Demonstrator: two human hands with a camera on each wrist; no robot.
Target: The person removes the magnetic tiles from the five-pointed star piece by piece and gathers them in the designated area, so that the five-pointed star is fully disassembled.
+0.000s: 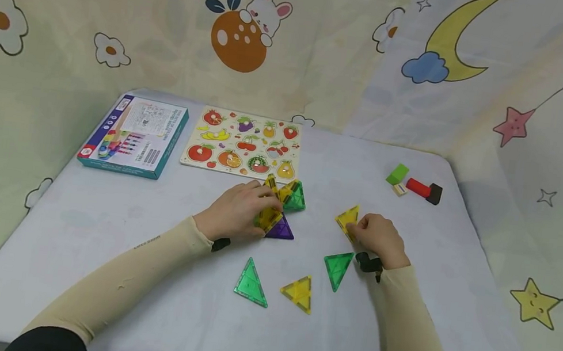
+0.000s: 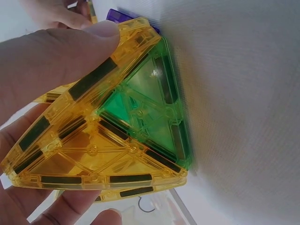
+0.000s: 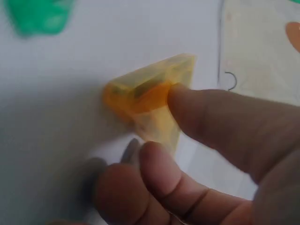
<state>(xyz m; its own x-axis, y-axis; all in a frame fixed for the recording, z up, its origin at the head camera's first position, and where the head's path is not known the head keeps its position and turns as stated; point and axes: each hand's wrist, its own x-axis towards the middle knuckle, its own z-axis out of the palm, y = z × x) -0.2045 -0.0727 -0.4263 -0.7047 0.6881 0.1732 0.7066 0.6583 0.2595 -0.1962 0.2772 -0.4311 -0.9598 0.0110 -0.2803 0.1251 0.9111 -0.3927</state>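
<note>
My left hand (image 1: 243, 209) grips a cluster of see-through magnetic tiles. Its thumb presses on a yellow triangle tile (image 2: 93, 164), with the other fingers beneath. A green triangle tile (image 2: 154, 93) joins the yellow ones low in the cluster. A purple triangle tile (image 1: 282, 229) lies at its near side, and another green tile (image 1: 297, 198) stands out at the far right. My right hand (image 1: 380, 236) pinches a single yellow triangle tile (image 1: 347, 219) between thumb and fingers, to the right of the cluster; in the right wrist view that yellow tile (image 3: 154, 89) is blurred.
Nearer me lie a tall green triangle (image 1: 250, 285), a yellow triangle (image 1: 299, 293) and a smaller green triangle (image 1: 337, 269). A fruit puzzle board (image 1: 243, 142) and a boxed set (image 1: 135, 135) sit at the back left. Small blocks (image 1: 418, 187) rest at the back right.
</note>
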